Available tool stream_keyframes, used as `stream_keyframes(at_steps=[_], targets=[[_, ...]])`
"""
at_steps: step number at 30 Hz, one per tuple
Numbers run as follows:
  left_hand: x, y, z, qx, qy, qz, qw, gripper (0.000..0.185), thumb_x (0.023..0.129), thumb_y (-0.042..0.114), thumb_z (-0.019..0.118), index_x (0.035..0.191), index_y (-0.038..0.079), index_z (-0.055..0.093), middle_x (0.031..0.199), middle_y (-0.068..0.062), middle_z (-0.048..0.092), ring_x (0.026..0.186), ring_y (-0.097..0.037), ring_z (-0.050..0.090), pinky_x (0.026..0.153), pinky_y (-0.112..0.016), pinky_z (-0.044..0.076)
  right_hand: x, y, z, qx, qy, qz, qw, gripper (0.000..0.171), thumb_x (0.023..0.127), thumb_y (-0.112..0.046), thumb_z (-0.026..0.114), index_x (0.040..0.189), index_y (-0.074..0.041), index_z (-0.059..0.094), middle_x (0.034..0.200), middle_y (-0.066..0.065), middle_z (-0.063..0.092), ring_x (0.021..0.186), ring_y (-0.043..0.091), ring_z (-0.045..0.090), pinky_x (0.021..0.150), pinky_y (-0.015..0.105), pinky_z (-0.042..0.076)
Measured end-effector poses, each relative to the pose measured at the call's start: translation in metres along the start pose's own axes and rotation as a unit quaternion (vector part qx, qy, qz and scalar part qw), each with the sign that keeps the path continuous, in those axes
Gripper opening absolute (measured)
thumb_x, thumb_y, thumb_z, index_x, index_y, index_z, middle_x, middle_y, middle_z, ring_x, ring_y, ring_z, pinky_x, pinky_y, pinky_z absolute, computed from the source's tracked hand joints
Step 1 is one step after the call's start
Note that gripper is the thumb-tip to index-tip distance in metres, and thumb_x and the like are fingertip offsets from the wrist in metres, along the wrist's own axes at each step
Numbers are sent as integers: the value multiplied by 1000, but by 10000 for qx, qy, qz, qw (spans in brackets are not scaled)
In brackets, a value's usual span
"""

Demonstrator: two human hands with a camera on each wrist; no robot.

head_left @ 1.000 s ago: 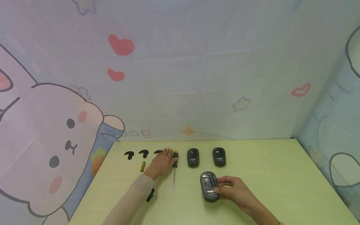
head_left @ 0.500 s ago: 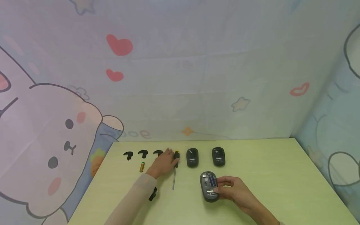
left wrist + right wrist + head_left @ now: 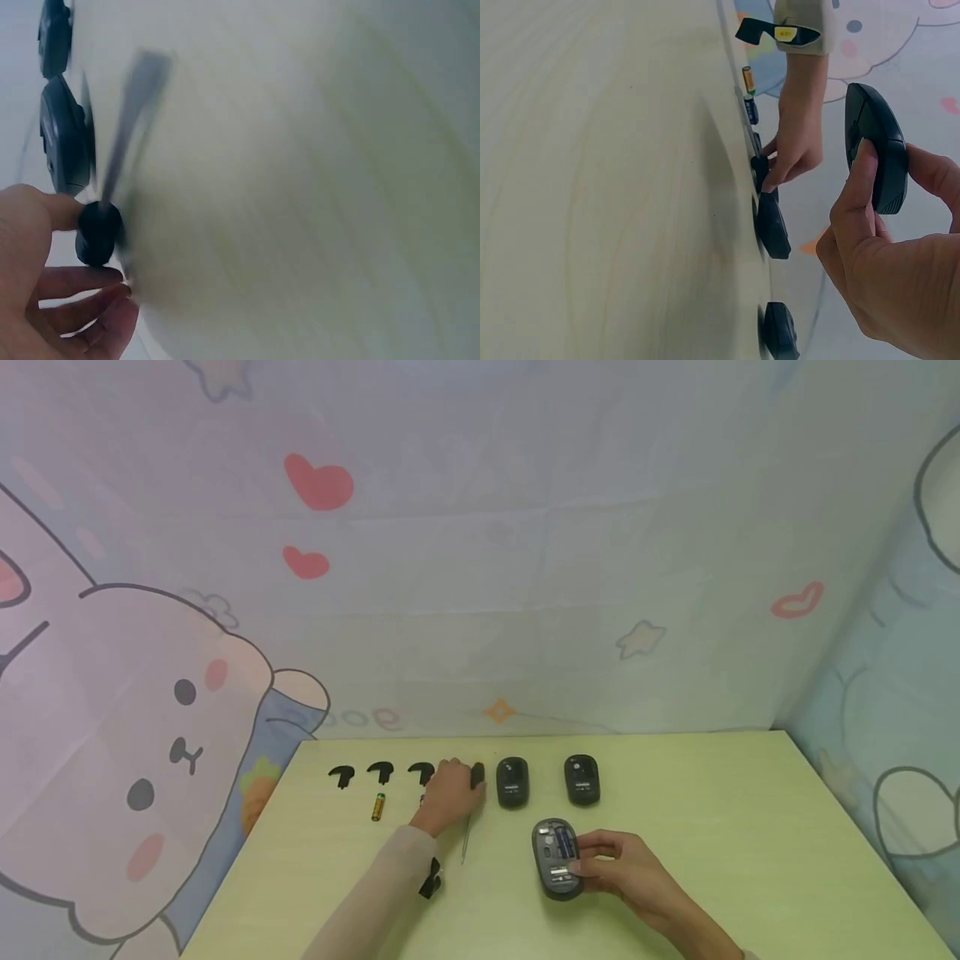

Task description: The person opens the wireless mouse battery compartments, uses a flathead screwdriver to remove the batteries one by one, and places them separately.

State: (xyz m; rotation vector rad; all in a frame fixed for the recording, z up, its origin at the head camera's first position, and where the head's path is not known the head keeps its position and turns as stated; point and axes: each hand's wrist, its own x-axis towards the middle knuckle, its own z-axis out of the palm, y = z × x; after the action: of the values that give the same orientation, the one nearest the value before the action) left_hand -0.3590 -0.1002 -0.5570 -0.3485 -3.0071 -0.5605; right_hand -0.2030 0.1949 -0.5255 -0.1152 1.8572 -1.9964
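Observation:
My left hand (image 3: 446, 795) pinches the black handle of a screwdriver (image 3: 477, 774), whose thin shaft points toward the near side. In the left wrist view, thumb and fingers close around the screwdriver handle (image 3: 99, 234), and the flat blade angles up and away. My right hand (image 3: 626, 864) grips a dark computer mouse (image 3: 553, 860) by its right side. The mouse is turned underside up, its battery compartment uncovered with blue batteries inside. From the right wrist, the same mouse (image 3: 877, 150) appears edge-on between thumb and fingers, raised above the tabletop.
Two more black mice (image 3: 513, 782) stand right of the screwdriver near the back edge. Three black hook-shaped pieces (image 3: 381, 772) line up at the back left. A yellow-green battery (image 3: 378, 807) lies before them, and a blue battery (image 3: 751, 109) sits near the left hand.
The left hand has shifted slightly right, from lying beside the screwdriver handle to gripping it, with the handle tilting a little right. The right hand and its mouse stay in place.

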Motion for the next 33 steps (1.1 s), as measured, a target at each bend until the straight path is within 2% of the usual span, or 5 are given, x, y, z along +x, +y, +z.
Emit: stream_keyframes(at_steps=[10,14,20,27,33], targets=[[-1,5,-18,-1691,-30,-334,9850,34,95,10,67,62,4,64,52,-3,60,44,-10,44,41,-20,34,0,-1,2,16,-24,19,10000,52,91,-10,79,131,16,58,107,10,70,95,18,74,87,35,67],[-1,5,-28,-1742,22,-142,9846,26,96,12,68,73,0,72,61,-8,70,49,-10,47,45,-20,37,0,-1,2,28,-16,18,10000,52,91,-10,79,131,16,59,106,10,70,95,18,74,87,35,67],[-4,6,-47,-2067,-41,-261,9780,27,101,17,69,113,-6,75,90,-15,78,69,-16,68,60,-27,56,1,-1,3,18,-57,-7,10000,56,92,-12,78,134,17,57,107,9,72,96,17,74,87,34,67],[-12,2,-65,-3050,-310,-552,9502,46,104,23,67,138,-8,62,121,-25,74,99,-29,78,84,-39,67,1,1,3,-4,-125,46,9999,62,94,-14,77,140,18,51,115,11,76,101,18,75,90,34,66],[-18,0,-72,-4005,-301,-396,9149,42,105,15,66,140,-7,61,124,-25,72,110,-35,76,92,-38,67,1,0,4,121,-238,51,9996,63,95,-13,76,141,19,49,118,13,78,102,18,76,90,34,66]])
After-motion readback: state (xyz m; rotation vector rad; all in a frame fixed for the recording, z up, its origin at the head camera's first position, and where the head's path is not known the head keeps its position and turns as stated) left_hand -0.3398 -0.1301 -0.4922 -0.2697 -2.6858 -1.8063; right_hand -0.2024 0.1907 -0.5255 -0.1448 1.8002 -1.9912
